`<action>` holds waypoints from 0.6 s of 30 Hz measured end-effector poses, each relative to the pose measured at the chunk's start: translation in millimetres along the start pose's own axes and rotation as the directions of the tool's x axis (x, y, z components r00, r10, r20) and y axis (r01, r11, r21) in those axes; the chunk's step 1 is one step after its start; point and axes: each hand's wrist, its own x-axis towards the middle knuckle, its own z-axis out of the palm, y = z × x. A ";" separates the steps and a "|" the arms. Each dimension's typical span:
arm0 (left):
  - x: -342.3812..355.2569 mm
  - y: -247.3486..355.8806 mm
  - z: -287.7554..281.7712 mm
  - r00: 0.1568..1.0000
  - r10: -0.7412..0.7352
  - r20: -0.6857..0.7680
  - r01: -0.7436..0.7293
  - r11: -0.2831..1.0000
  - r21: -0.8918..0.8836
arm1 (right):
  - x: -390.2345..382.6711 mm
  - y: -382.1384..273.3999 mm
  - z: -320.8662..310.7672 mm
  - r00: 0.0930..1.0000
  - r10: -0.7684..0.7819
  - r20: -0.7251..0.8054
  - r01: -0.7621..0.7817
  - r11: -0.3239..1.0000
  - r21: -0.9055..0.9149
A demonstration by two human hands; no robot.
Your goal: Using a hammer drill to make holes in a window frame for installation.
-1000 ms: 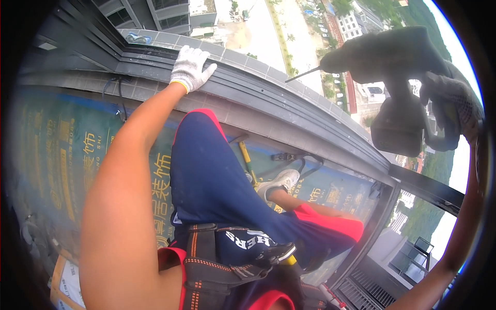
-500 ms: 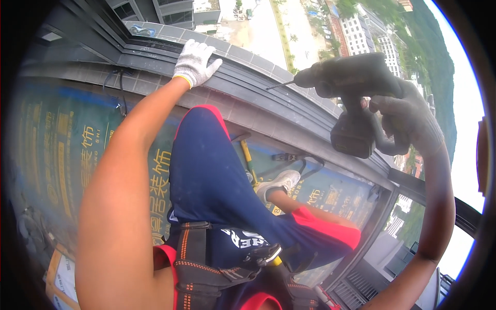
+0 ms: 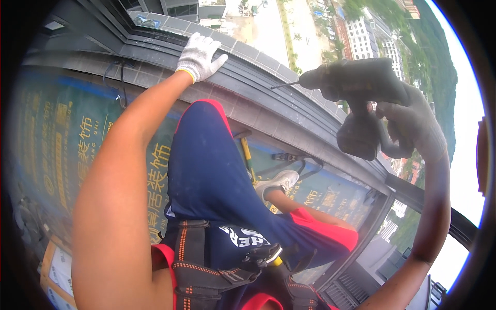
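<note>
My left hand (image 3: 200, 58), in a white knitted glove, rests on the dark metal window frame (image 3: 243, 77) with its fingers spread apart. Raised at the right, my gloved right hand (image 3: 413, 121) is wrapped round the handle of a dark cordless drill (image 3: 356, 80). A long thin bit (image 3: 285, 85) sticks out of the drill's chuck toward the left, above the frame's rails as seen from here; whether its tip touches them I cannot tell. The battery block of the drill (image 3: 358, 138) hangs below the grip.
Beyond the frame runs a tiled outer ledge (image 3: 227, 44), with a long drop to buildings and a road. A yellow-handled hammer (image 3: 246, 150) and black straps (image 3: 289, 160) lie by my shoe (image 3: 279, 185). Green printed sheeting (image 3: 67, 139) covers the floor. A tool harness (image 3: 194, 258) crosses my body.
The drill and my right hand have shifted slightly right and down in view. My left hand stays on the frame, its fingers still spread.
</note>
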 end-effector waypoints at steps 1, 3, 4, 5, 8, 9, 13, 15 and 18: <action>-1.3 -1.8 -0.7 1.000 -0.006 0.003 0.006 1.000 0.006 | 2.6 -1.0 1.0 1.000 -0.006 0.006 0.006 1.000 0.001; -3.5 -5.4 -1.0 0.999 -0.004 -0.048 0.002 0.999 -0.038 | 9.4 -3.4 2.2 0.999 0.036 -0.033 -0.036 0.999 0.013; -4.9 -7.2 -0.2 0.999 -0.009 -0.045 0.007 0.999 -0.033 | 15.9 -1.3 2.7 0.999 0.031 -0.027 -0.030 0.999 0.014; -5.0 -8.0 2.1 0.998 -0.002 -0.061 0.001 1.000 -0.024 | 24.1 0.6 2.7 0.999 0.023 0.027 -0.023 1.000 0.004; -5.9 -7.4 5.0 0.997 -0.002 -0.078 0.001 1.000 -0.018 | 45.1 9.4 20.0 0.992 -0.022 0.125 0.023 1.000 -0.012; -5.2 -6.3 4.5 0.997 -0.006 -0.079 0.004 1.000 -0.020 | 54.5 17.0 30.8 0.990 -0.034 0.135 0.040 0.998 -0.045; -1.9 -1.6 -1.8 0.999 -0.034 0.027 0.035 0.999 -0.018 | 70.3 26.6 35.4 0.988 0.021 0.155 -0.016 0.999 -0.032; -5.7 -4.6 0.9 1.000 -0.024 -0.005 0.024 1.000 0.002 | 76.8 30.3 51.8 0.987 0.043 0.152 -0.041 0.999 -0.016; -4.4 -6.1 6.6 1.000 -0.018 -0.020 0.018 1.000 0.007 | 80.3 35.6 69.6 0.989 0.028 0.146 -0.023 0.999 -0.038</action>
